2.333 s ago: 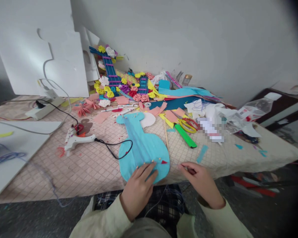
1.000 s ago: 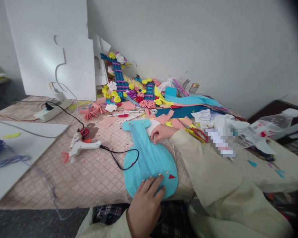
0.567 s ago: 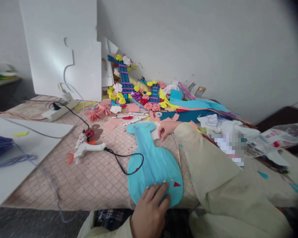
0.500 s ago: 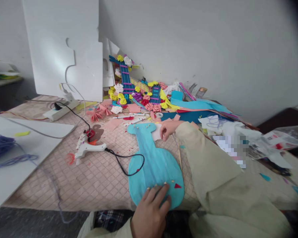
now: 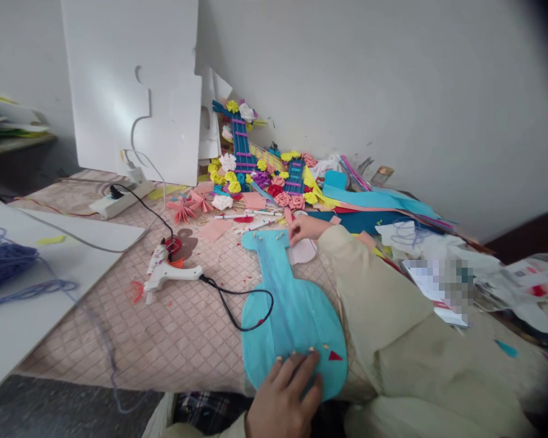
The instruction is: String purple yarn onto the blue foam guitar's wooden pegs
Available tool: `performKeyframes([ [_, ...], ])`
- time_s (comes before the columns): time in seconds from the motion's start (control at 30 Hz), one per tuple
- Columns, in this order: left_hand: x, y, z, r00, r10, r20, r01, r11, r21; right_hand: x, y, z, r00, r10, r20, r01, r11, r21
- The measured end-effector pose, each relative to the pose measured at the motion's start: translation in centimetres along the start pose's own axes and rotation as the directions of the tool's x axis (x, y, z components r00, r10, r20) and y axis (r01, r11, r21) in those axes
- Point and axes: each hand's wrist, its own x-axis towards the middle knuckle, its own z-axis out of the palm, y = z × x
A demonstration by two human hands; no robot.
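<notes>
A light-blue guitar-shaped cutout [image 5: 319, 310] lies on the table in front of me. Thin bluish-purple yarn [image 5: 274, 286] runs along its neck and body, between small pale pegs at both ends. My left hand [image 5: 285, 389] rests on the lower body with its fingers apart, the tips by the bottom pegs. Up at the head's right end, my right hand [image 5: 308, 230] is closed in a pinch beside the pegs. It seems to grip a yarn strand, which barely shows. A small red triangle [image 5: 335, 355] lies on the body.
Left of the cutout lies a white glue gun [image 5: 176, 274], its black cord looping over the body. A power strip [image 5: 119, 202] sits behind it. Purple yarn [image 5: 4, 258] rests on a white board [image 5: 9, 328]. Decorated paper guitars [image 5: 242, 143] and paper scraps crowd the back.
My right hand has moved left and slightly closer to the cutout's head pegs. My left hand keeps its place on the body. The whole view has shifted a little.
</notes>
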Motion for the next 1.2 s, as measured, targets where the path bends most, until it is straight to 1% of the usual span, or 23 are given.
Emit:
performKeyframes([
  [0.17, -0.2, 0.0, 0.5, 0.999, 0.0, -0.055, 0.001, 1.0, 0.012, 1.9, 0.1, 0.2, 0.986, 0.004, -0.169, -0.008, 1.0, -0.021],
  [0.4, -0.5, 0.0, 0.8, 0.999, 0.017, -0.039, -0.015, 0.999, 0.034, 3.4, -0.7, 1.6, 0.967, 0.032, -0.252, -0.044, 0.998, -0.041],
  [0.63, -0.2, 0.0, 0.5, 0.996, 0.012, -0.093, -0.009, 0.999, 0.034, 3.4, -1.0, 2.1, 0.956, 0.073, -0.284, -0.088, 0.995, -0.041],
  [0.8, -0.2, 0.0, 0.6, 0.998, 0.016, -0.068, -0.013, 0.999, 0.048, 3.4, -1.1, 2.2, 0.952, 0.099, -0.289, -0.118, 0.992, -0.047],
  [0.87, -0.2, 0.1, 0.5, 0.996, 0.011, -0.091, -0.008, 0.999, 0.043, 3.4, -1.2, 2.3, 0.949, 0.106, -0.296, -0.127, 0.99, -0.054],
  [0.97, -0.1, 0.1, 0.4, 0.994, 0.005, -0.114, -0.001, 0.999, 0.04, 3.5, -1.3, 2.3, 0.947, 0.106, -0.304, -0.133, 0.989, -0.069],
  [1.07, -0.2, 0.0, 0.4, 0.995, 0.004, -0.095, -0.001, 0.999, 0.038, 3.7, -1.3, 2.4, 0.949, 0.098, -0.299, -0.129, 0.988, -0.084],
  [1.2, -0.2, 0.0, 0.5, 0.995, 0.003, -0.1, 0.0, 1.0, 0.03, 3.6, -1.3, 2.5, 0.951, 0.079, -0.299, -0.113, 0.989, -0.099],
])
